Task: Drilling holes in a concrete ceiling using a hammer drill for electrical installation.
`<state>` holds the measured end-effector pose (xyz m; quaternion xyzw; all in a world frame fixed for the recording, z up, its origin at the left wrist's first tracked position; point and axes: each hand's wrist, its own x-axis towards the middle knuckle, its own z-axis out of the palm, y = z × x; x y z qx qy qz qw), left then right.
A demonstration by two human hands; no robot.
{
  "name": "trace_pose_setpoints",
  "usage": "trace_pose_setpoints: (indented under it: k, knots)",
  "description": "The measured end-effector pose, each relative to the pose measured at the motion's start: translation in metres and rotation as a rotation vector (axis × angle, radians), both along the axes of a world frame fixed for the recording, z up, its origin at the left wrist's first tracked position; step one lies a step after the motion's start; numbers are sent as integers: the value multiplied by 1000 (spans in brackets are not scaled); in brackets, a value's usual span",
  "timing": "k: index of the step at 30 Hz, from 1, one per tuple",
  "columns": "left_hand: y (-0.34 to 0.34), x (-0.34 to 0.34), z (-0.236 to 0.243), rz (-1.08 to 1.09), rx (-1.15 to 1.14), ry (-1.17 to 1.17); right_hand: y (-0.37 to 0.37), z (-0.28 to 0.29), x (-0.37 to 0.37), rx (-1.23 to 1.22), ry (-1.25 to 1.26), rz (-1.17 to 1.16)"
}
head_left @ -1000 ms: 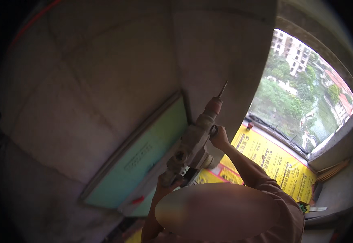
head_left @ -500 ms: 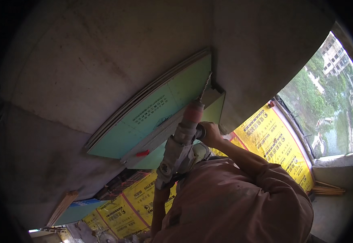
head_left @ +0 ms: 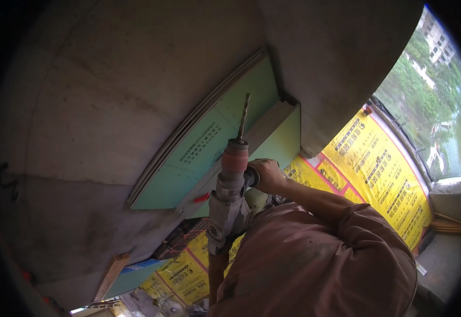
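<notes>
My drill [head_left: 227,203], likely heavy and rigid and best taken by side handle [head_left: 252,177] and rear, points its bit [head_left: 244,117] out before the green boards [head_left: 206,140], my right hand [head_left: 269,175] wrapped round that handle, my left hand hidden, its hold impossible to tell.
</notes>
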<state>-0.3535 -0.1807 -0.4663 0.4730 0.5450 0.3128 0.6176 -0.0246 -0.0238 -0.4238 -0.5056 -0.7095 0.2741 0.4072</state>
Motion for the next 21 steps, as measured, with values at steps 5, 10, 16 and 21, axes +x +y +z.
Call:
trace_pose_setpoints:
  k: [5, 10, 16, 21]
  knots:
    - [10, -2, 8, -13, -9, 64, 2, 0, 5, -12, 6, -1]
    - [14, -1, 13, -7, -17, 116, 8, 1, 4, 17, 19, -12]
    - [17, 0, 21, 15, -13, 170, 15, -2, -4, 32, 26, -14]
    - [19, 2, 26, 47, -11, 210, 20, 2, -9, 28, 13, -11]
